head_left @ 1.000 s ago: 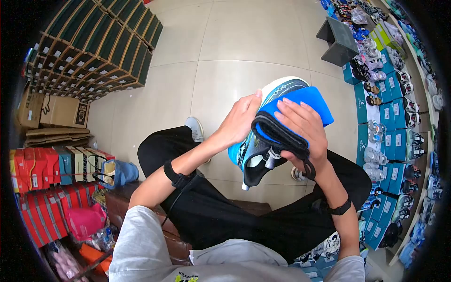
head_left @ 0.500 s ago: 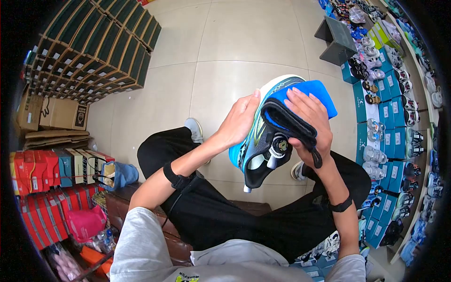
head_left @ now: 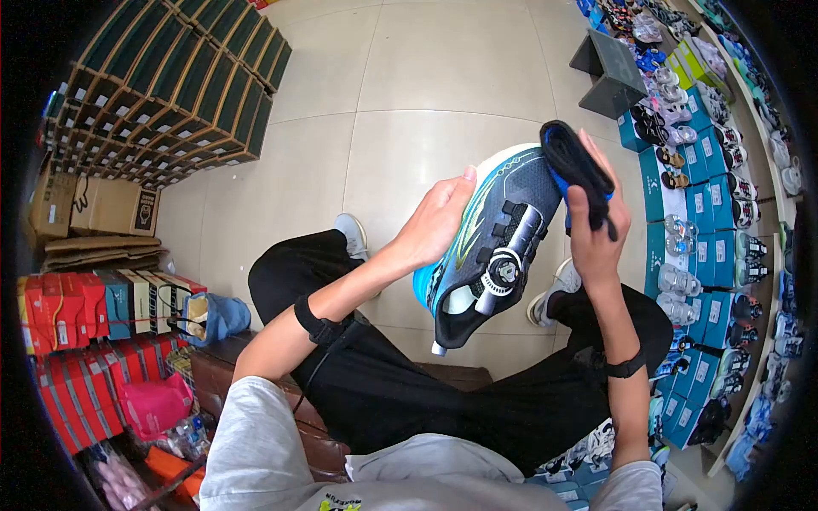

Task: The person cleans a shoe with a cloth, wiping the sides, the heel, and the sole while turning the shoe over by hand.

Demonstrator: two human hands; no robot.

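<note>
Your left grip (head_left: pixel 439 215) is closed on the left edge of the shoe (head_left: pixel 503 221), thumb along the rim near the toe. Your right grip (head_left: pixel 601 228) is narrow, pinching the folded black-and-blue cloth (head_left: pixel 577 160) between thumb and fingers, with the cloth's loop (head_left: pixel 612 228) hanging down by your palm. The shoe is in front of you, held above the floor (head_left: pixel 426 68), with its toe toward 1 o'clock and its heel toward 7.

Half a second ago the cloth lay across the shoe's upper, its blue side spread wide; now it has moved to the toe's 2 o'clock edge, mostly black side showing, with a strip of blue by the shoe. That uncovers the grey mesh, the straps and the whole round dial (head_left: pixel 503 271). Your left grip has barely shifted, while your right has turned more upright.

Farther out, your black trousers (head_left: pixel 409 392) spread below the shoe at 6 o'clock. The dark stand (head_left: pixel 613 77) is at 1 o'clock, and teal boxes (head_left: pixel 703 204) with footwear run along 3 o'clock. Red boxes (head_left: pixel 81 315) and the blue bag (head_left: pixel 223 318) sit around 8 o'clock, with tall stacked boxes (head_left: pixel 183 77) at 10.
</note>
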